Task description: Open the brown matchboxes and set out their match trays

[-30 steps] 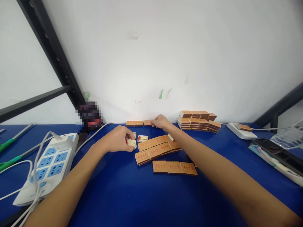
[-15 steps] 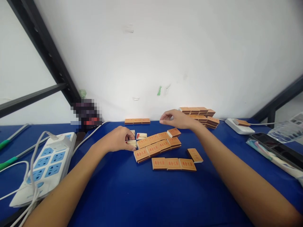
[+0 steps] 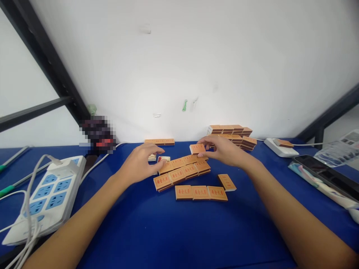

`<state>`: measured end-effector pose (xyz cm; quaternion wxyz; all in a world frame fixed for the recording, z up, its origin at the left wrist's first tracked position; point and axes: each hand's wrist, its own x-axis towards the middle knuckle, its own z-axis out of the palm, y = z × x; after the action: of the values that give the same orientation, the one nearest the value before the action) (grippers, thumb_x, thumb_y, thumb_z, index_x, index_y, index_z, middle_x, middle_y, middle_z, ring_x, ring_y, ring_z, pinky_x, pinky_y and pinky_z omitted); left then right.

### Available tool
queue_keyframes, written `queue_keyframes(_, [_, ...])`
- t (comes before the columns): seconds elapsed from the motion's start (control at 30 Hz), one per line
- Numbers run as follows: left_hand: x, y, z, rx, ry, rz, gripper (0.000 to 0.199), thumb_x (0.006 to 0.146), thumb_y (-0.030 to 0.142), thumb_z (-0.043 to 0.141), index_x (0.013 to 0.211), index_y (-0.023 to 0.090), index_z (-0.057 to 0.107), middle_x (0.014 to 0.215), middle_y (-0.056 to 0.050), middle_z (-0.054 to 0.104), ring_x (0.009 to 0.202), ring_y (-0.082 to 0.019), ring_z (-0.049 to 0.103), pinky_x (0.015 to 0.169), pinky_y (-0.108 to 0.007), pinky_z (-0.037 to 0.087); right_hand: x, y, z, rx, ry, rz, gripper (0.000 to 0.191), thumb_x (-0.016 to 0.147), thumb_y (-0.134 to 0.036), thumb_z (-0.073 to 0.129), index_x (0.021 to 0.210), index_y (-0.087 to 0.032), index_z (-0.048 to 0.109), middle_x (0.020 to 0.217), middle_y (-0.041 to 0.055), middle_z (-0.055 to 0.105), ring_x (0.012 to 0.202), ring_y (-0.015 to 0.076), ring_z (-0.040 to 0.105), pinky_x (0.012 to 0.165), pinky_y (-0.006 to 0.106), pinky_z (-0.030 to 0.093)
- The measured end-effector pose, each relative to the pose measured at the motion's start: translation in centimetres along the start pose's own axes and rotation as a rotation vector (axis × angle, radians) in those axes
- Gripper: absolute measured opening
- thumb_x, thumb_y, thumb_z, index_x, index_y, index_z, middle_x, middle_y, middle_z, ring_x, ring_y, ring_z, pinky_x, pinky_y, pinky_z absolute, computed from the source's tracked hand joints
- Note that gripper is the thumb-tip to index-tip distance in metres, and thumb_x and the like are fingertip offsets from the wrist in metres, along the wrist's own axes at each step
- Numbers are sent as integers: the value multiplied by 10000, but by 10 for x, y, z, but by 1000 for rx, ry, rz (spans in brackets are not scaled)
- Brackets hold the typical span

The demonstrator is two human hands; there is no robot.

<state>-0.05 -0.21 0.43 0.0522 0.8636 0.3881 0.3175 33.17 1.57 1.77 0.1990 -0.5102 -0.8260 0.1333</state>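
My right hand (image 3: 221, 149) pinches an orange matchbox (image 3: 197, 149) between thumb and fingers, just above the far right end of the stacked matchbox rows (image 3: 176, 175). Thumb and fingers spread apart, my left hand (image 3: 141, 160) is at the left end of those rows and holds nothing. Close to its fingertips lie open trays of matches (image 3: 163, 159), partly hidden by the hand. Nearer to me, three matchboxes (image 3: 201, 192) lie side by side, with a single matchbox (image 3: 227, 182) turned at an angle behind their right end.
A short matchbox row (image 3: 159, 142) lies along the wall, and a larger matchbox stack (image 3: 232, 136) stands behind my right hand. To the left is a white power strip (image 3: 53, 194) with cables. A white device (image 3: 280, 148) and a black phone (image 3: 316, 172) lie at right.
My right hand has come down and taken hold of a matchbox at the far right of the rows. The left hand has opened and moved off the match trays. The view has shifted slightly.
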Motion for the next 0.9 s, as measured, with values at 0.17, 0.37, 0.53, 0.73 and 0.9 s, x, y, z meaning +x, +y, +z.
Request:
queue_keyframes(0.17, [-4,14,12,-21,124,158,442,905,400,782,1283,193,686,1206,-103,757,1113,-262,702,977,-450,587,-2,-41,32,16,96,-123,359,934,-421,738,1228,-217,712,1022,75,737,876,221,656,788,346,493])
queue_keyframes(0.37, [-3,17,15,-4,126,231,264,926,360,772,1140,214,725,1036,-68,781,965,-240,715,876,-414,579,-12,-64,64,-91,171,-272,341,1048,-433,579,1334,-258,639,1182,116,701,1094,271,651,889,400,524])
queue_keyframes(0.53, [-3,14,15,21,128,211,334,893,325,799,1193,205,714,1038,-67,775,981,-244,712,894,-408,572,-14,-64,64,-31,194,-245,371,1044,-453,584,1361,-262,615,1186,118,690,1100,274,656,884,402,535])
queue_keyframes(0.73, [-3,15,14,-40,158,85,267,869,325,806,1095,194,749,1032,-66,780,944,-228,725,849,-365,583,-10,-66,68,526,233,-43,455,928,-488,737,1271,-228,588,1115,78,699,844,184,660,742,331,552])
queue_keyframes(0.9, [-3,18,18,-50,223,124,234,866,257,793,1083,188,739,1030,-53,777,945,-208,727,875,-343,578,-10,-77,69,818,108,-14,360,922,-555,719,1016,-212,667,988,52,716,898,192,660,746,300,529])
